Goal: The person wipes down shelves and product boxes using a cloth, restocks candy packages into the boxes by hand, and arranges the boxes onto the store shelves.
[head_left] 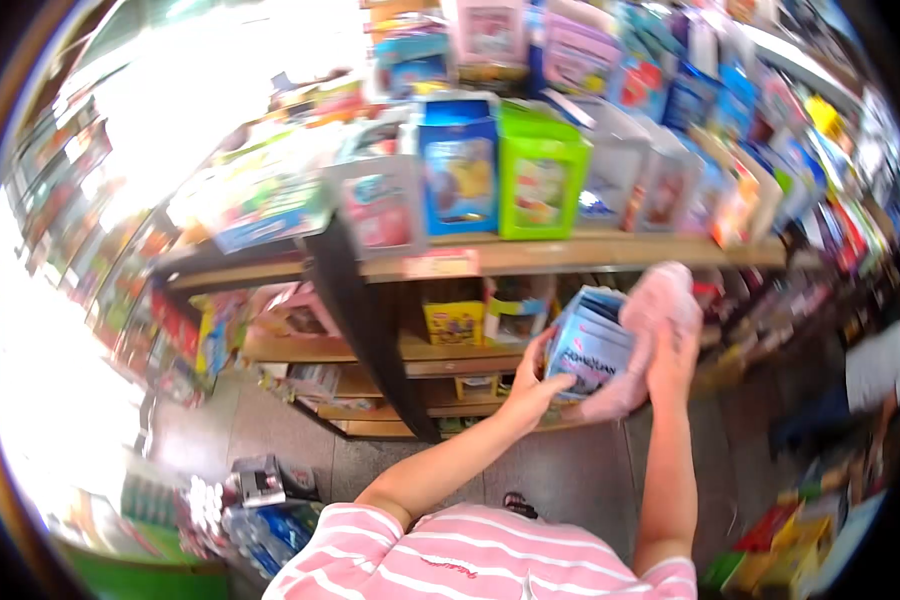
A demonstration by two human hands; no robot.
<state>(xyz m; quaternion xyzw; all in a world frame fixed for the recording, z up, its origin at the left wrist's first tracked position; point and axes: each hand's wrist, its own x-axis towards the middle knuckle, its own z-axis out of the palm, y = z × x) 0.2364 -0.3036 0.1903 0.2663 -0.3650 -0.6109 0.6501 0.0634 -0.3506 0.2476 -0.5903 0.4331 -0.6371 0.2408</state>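
My left hand [532,388] is closed on the lower left side of a light blue box [595,340] with dark lettering, its thumb lying across the front. The box is tilted and held up before the shelves. A soft pink cloth [620,395] hangs along the box's right side and bunches up above it. Round that cloth my right hand [673,362] is closed, with its fingers partly hidden by the bunched part. Whether the cloth touches the box is hard to tell.
A wooden shelf [580,252] bears a blue box [458,165], a green box [542,170] and several other packages. Lower shelves hold a yellow pack [454,322] and more goods. A dark shelf post [355,320] slants down at left. Bagged items [265,530] lie on the floor.
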